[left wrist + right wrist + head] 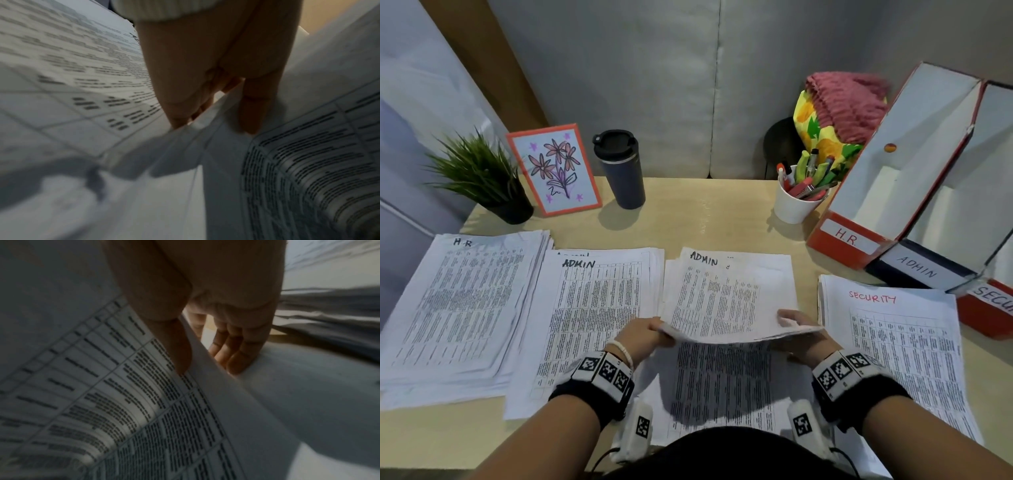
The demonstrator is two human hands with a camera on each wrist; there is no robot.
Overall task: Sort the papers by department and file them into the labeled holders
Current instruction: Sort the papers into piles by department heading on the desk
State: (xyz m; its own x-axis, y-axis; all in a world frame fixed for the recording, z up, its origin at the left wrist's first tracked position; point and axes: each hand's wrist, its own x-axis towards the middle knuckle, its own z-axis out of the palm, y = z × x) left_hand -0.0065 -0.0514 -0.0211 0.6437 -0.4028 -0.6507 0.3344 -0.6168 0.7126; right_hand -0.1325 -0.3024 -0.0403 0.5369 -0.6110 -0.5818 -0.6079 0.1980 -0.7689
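Both hands hold up an ADMIN sheet (pixel 726 294) by its near edge over the unsorted middle stack (pixel 722 380). My left hand (pixel 654 334) pinches its left corner, my right hand (pixel 796 329) its right corner. In the left wrist view the thumb and fingers (pixel 180 113) clamp the sheet (pixel 205 133); in the right wrist view the thumb (pixel 180 353) lies on top and fingers (pixel 236 353) underneath. Sorted piles lie around: HR pile (pixel 465 301), ADMIN pile (pixel 592 308), SECURITY pile (pixel 893 342). Holders stand at right: HR holder (pixel 849 240), ADMIN holder (pixel 917 270), SECURITY holder (pixel 993 301).
Along the desk's back stand a potted plant (pixel 482 178), a framed flower drawing (pixel 554 168), a dark travel mug (pixel 619 168) and a white pen cup (pixel 798 195). A flowered bag with a pink cloth (pixel 839 113) sits behind the cup.
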